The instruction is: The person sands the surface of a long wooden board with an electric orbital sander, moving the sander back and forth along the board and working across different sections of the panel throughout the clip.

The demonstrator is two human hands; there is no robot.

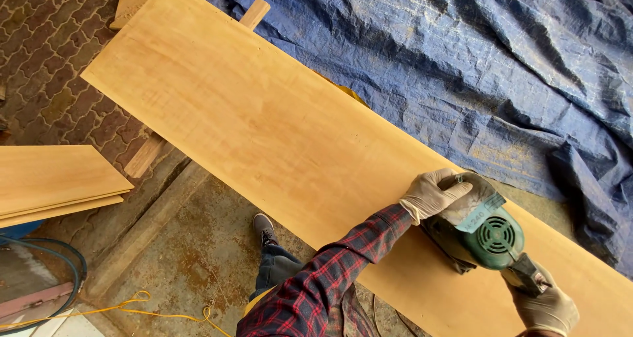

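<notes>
At the far left a stack of thin boards (56, 179) lies over the brick paving (46, 53), with a yellow cord (142, 307) on the concrete below. A long plywood panel (264, 126) runs diagonally across the middle. On its right part sits a green electric sander (481, 231): the gloved left hand (432, 193) is clamped over its front knob, the gloved right hand (544, 304) is wrapped around its rear handle. A blue tarp (475, 66) lies beyond.
</notes>
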